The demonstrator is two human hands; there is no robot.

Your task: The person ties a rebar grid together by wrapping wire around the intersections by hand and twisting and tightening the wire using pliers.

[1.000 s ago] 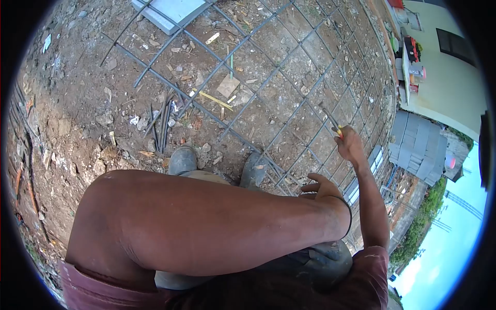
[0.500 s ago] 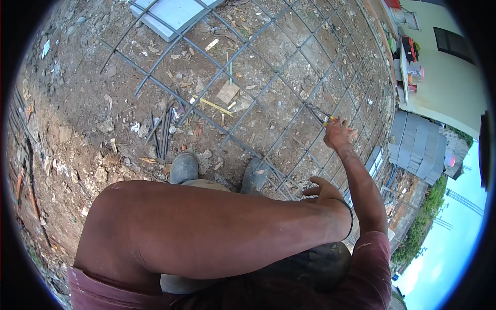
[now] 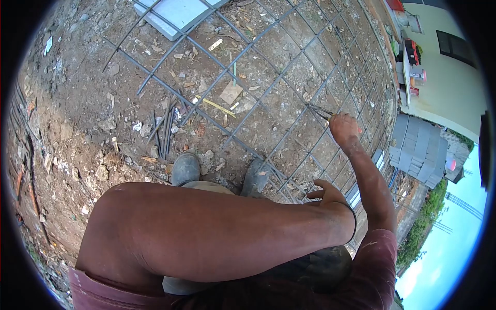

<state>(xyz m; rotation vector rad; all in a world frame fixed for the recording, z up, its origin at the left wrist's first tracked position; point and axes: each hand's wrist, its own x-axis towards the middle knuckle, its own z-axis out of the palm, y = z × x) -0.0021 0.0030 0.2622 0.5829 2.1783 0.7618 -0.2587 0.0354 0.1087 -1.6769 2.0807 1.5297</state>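
Observation:
My right hand (image 3: 345, 130) is closed around the handles of a pair of pincers (image 3: 321, 112). The jaws of the tool meet a crossing in the steel rebar mesh (image 3: 281, 76), which spreads over the dirt in front of me. Whether wire sits in the jaws is too small to make out. My left arm reaches across my body, and my left hand (image 3: 329, 195) hovers near the mesh's near edge with thumb and fingers apart, nothing visible in it. Part of that hand is hidden behind its own wrist.
Grey boots (image 3: 186, 168) stand by the mesh's near edge. Cut rebar pieces (image 3: 164, 132) lie on the ground at left. A pale slab (image 3: 178, 15) lies at the mesh's far left. Stacked grey blocks (image 3: 416, 147) stand at right, beside a pale wall (image 3: 447, 82).
My right hand has turned over the pincers' handles, and less of their coloured grips shows. The jaws stay at the same crossing. My left hand keeps about the same pose.

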